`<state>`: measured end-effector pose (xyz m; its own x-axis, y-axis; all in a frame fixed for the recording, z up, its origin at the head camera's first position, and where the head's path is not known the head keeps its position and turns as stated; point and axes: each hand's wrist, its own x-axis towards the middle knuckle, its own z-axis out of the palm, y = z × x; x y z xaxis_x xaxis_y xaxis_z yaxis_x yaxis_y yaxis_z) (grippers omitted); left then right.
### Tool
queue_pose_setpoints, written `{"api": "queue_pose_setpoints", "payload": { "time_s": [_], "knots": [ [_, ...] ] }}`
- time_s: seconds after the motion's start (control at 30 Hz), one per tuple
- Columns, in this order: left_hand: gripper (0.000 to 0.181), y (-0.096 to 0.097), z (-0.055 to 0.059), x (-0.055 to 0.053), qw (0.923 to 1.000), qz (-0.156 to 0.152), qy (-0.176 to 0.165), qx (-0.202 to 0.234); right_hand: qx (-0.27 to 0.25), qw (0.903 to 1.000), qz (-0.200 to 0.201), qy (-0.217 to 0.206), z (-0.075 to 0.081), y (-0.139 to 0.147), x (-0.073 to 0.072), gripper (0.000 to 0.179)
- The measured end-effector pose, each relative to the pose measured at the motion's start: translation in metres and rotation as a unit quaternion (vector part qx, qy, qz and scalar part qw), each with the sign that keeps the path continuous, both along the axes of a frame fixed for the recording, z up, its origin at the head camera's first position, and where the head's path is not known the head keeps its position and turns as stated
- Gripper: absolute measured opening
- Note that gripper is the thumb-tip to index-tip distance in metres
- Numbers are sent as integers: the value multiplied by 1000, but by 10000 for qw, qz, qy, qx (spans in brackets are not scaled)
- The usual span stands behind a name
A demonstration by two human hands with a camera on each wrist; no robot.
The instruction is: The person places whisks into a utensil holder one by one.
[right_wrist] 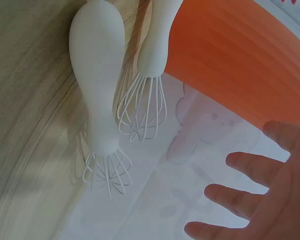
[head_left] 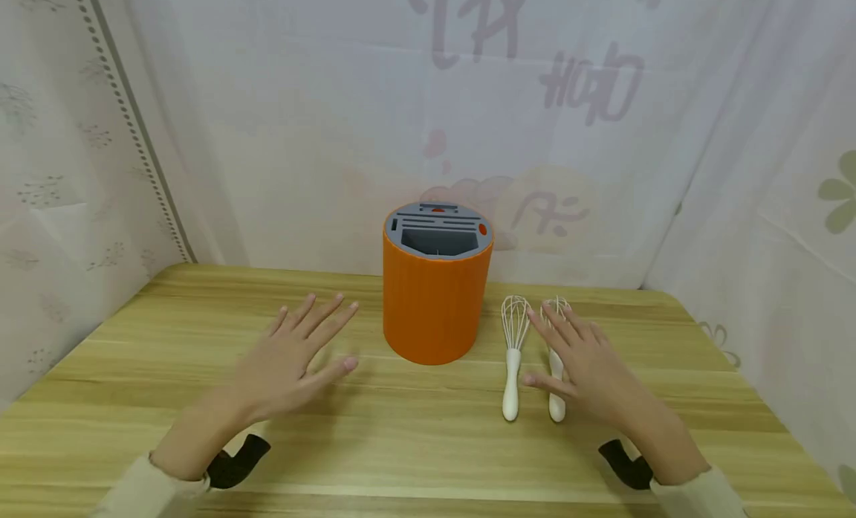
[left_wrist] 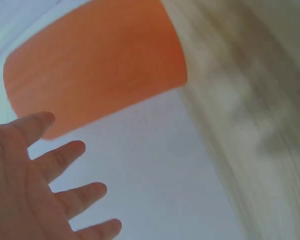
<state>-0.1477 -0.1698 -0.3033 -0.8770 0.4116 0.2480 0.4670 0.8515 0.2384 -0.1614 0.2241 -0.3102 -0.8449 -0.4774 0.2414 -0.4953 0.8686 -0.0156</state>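
Two white whisks lie side by side on the table, handles toward me. The left whisk (head_left: 511, 380) is fully visible in the head view, while the right whisk (head_left: 556, 399) is partly covered by my right hand (head_left: 588, 362). That hand hovers over it, fingers spread, holding nothing. In the right wrist view both whisk handles (right_wrist: 97, 55) show beside the spread fingers. My left hand (head_left: 281, 369) is held over the table with its fingers spread too. Between and beyond the hands stands an orange utensil holder (head_left: 433, 310) with a grey slotted top (head_left: 438, 222).
The wooden table (head_left: 401, 444) reaches back to a pale printed curtain (head_left: 301, 131) behind the holder. More curtain hangs at the left and right sides. Dark curved wrist straps (head_left: 238, 462) sit near both cuffs.
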Motion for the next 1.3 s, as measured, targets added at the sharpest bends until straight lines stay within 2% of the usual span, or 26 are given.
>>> {"api": "queue_pose_setpoints", "payload": {
  "time_s": [0.13,0.23,0.37,0.5,0.63,0.77,1.0,1.13,1.2,1.3],
  "knots": [
    [62,-9,11,-8,9984,-93,-291,482,-343,9993,111,-99,3,0,-9,75],
    [60,-13,17,-16,9948,-156,-551,837,-826,9959,193,-305,6,0,-17,70],
    [57,-15,24,-32,9855,-329,-846,1433,-1670,9820,171,-862,15,0,-28,65],
    [53,-13,27,-50,9694,-528,-992,2184,-2331,9646,154,-1223,25,-3,-41,60],
    [50,-7,34,-67,9565,-525,-972,2701,-2752,9539,285,-1163,37,-12,-55,56],
    [50,1,43,-81,9497,-368,-952,2960,-2992,9487,315,-976,47,-24,-67,53],
    [49,19,53,-103,9284,-219,-1301,3473,-3420,9335,-29,-1072,55,-43,-85,53],
    [50,30,55,-115,9134,-132,-1466,3796,-3807,9163,-209,-1227,58,-54,-93,54],
    [51,35,54,-119,9038,-98,-1549,3989,-4088,9023,-219,-1350,60,-60,-97,54],
    [52,41,52,-125,8854,-85,-1644,4347,-4465,8815,-263,-1515,61,-69,-102,54]
  ]
}}
